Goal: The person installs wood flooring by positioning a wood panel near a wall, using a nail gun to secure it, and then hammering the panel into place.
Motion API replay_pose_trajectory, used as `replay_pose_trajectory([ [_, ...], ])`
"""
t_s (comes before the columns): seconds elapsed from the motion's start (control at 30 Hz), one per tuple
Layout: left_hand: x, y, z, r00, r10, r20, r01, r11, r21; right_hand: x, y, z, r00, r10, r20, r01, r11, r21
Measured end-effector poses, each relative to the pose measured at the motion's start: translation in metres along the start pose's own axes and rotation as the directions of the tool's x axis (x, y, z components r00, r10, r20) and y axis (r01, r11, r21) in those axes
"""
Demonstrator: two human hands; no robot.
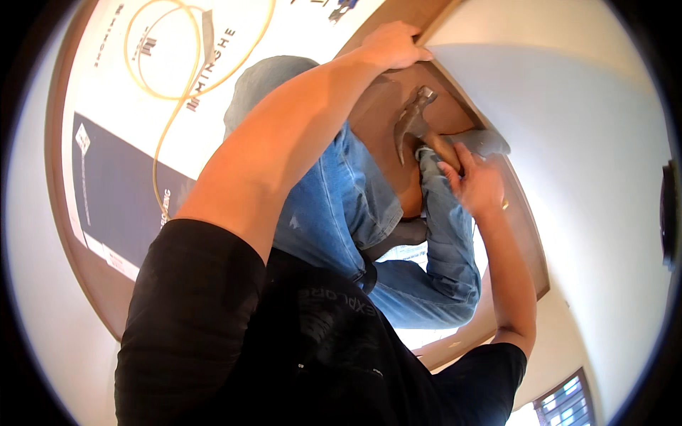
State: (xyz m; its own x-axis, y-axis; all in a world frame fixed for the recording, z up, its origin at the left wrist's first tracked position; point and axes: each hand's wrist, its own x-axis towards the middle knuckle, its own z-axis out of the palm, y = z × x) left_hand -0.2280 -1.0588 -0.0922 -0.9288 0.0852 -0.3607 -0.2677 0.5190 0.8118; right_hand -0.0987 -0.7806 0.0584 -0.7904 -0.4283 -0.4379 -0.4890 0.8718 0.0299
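Note:
A claw hammer (415, 117) with a dark metal head and a wooden handle is in my right hand (482, 186). My fingers and thumb close round the handle's lower part, and the head points away to the upper left, above the brown floor. Farther off, my left hand (392, 45) rests at the foot of the wall, its fingers bent over the brown skirting board (455, 91). Whether something small sits under those fingers is hidden. My bent legs in blue jeans (334, 206) lie between my two arms.
The pale wall (568, 149) rises close along the right side. White and dark blue printed sheeting (121, 184) covers the floor at left, with a loose yellowish hose (162, 135) coiled over it. A barred window (565, 403) shows at the lower right.

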Motion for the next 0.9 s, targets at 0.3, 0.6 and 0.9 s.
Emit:
replay_pose_trajectory([
  [0.3,0.024,-0.031,-0.004,0.997,0.042,-0.068,-0.031,0.988,0.151,-0.172,-0.029,-0.039,0.733,0.665,0.142,-0.578,0.5,0.644],
  [0.6,-0.001,0.0,0.014,0.986,0.165,-0.017,-0.164,0.985,0.056,-0.44,0.02,0.079,-0.045,0.98,0.192,-0.604,-0.18,0.777],
  [0.9,0.005,-0.044,-0.006,0.95,0.305,-0.063,-0.281,0.927,0.251,-0.483,-0.054,0.34,-0.141,0.895,0.424,-0.468,-0.437,0.768],
])
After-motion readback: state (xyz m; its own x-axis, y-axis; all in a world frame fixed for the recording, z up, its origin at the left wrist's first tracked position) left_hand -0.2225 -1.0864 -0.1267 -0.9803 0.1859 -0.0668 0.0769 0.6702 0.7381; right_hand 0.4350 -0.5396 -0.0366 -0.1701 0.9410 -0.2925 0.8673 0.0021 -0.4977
